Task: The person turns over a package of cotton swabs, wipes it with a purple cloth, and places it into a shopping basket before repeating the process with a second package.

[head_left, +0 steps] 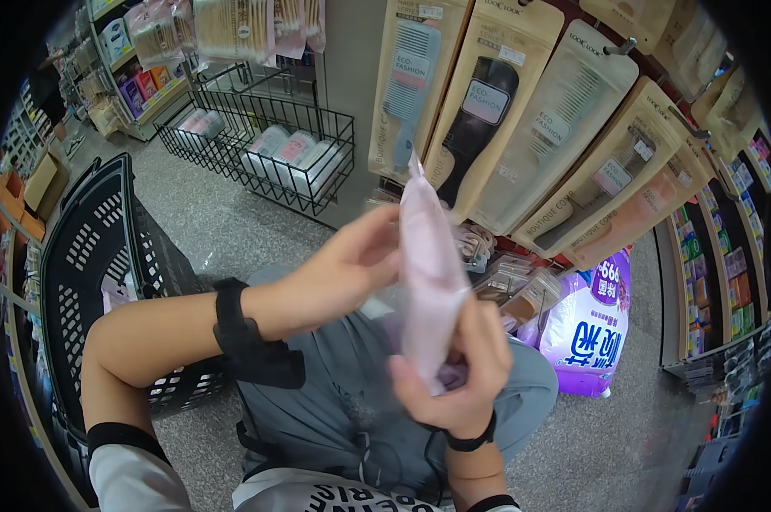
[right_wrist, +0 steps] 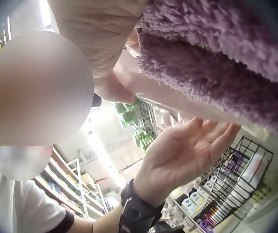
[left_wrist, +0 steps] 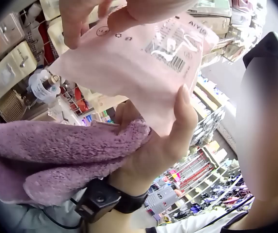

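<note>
My right hand (head_left: 462, 367) grips a flat pink plastic packet (head_left: 432, 264) by its lower end, held upright over my lap. Printed text and a barcode show on the packet (left_wrist: 144, 63) in the left wrist view, with the right thumb lying over its edge. The same hand also holds a fluffy purple cloth (left_wrist: 66, 145), which hangs down beside the wrist; up close, its thick pile (right_wrist: 216, 63) fills a corner of the right wrist view. My left hand (head_left: 351, 256) is at the packet's other side, palm open, its loosely extended fingers (right_wrist: 221, 138) against the packet.
Packaged combs and brushes (head_left: 488, 102) hang ahead on a rack. A black shopping basket (head_left: 95, 247) stands to the left. A wire basket (head_left: 266, 145) holds white rolled packs. On the floor at right lies a purple detergent bag (head_left: 594, 328), near shelves (head_left: 709, 282).
</note>
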A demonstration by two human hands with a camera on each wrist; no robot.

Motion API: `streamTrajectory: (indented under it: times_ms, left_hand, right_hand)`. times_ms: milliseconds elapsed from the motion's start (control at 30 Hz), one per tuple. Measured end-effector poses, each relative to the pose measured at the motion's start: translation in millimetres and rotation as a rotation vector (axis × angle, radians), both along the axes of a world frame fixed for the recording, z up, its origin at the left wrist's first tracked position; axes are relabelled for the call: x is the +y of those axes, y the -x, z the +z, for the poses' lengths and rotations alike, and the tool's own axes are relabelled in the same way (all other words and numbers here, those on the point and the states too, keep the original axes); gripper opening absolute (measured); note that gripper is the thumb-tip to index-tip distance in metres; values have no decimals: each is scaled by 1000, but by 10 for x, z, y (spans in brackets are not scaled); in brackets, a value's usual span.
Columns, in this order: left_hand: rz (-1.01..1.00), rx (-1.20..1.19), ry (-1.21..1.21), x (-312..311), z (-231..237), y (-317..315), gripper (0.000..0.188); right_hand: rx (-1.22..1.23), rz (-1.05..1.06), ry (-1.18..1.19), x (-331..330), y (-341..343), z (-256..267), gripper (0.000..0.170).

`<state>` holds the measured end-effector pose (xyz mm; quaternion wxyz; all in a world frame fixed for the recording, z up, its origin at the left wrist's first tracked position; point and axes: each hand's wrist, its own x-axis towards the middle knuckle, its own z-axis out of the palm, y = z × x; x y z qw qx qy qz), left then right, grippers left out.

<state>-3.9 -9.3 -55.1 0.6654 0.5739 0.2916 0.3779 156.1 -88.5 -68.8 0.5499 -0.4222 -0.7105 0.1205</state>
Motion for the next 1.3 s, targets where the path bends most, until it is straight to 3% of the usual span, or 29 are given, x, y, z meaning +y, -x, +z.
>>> streamTrajectory:
  times_ms: [33,100,167,267,433,633,733,800,867,933,1000,1167,1200,1300]
  left_hand:
    - [-34,-35,97,-28,16,15,41]
    - [-103,-106,292,-86,28,105,41]
    - [-245,-209,381,-89,-131,238,43]
    - [-288,-193,502,-116,-202,307,43]
    - [-284,-148,576,-148,-217,282,44]
    - [-223,-102,530,-140,-149,174,45]
    - [-190,-76,415,-91,1,26,47]
    - [-142,-25,317,-14,29,-12,50]
    - [-78,-62,179,33,0,-47,48]
    - [-136,-44,174,24,95,-18,50]
    - [-161,-43,154,0,150,-16,50]
    - [-65,-71,145,-34,182,5,43]
    - [-56,-80,139,-30,195,5,42]
    - [-28,-86,101,-21,229,-4,40]
  right_hand:
    - [-58,-34,19,-29,60,-3,75]
    - [-105,-46,-166,14,144,-83,75]
    - [-213,-86,-162,-62,211,-95,83]
    - [-333,-144,-196,-168,275,-134,88]
    - [-282,-147,-386,-124,346,-248,90]
    - [-270,-148,-226,-213,297,-130,82]
    - [-7,-12,-154,-154,97,-48,67]
    - [151,-52,-89,-101,-46,-78,56]
    - [527,-30,120,-69,-151,-229,54]
    - [943,-64,227,-74,-227,-294,55]
    - [1121,-74,200,36,-261,-368,54]
    - [1058,-79,260,124,-227,-292,55]
    - [979,6,339,129,-345,-366,52]
    - [924,-2,206,191,-291,-309,47]
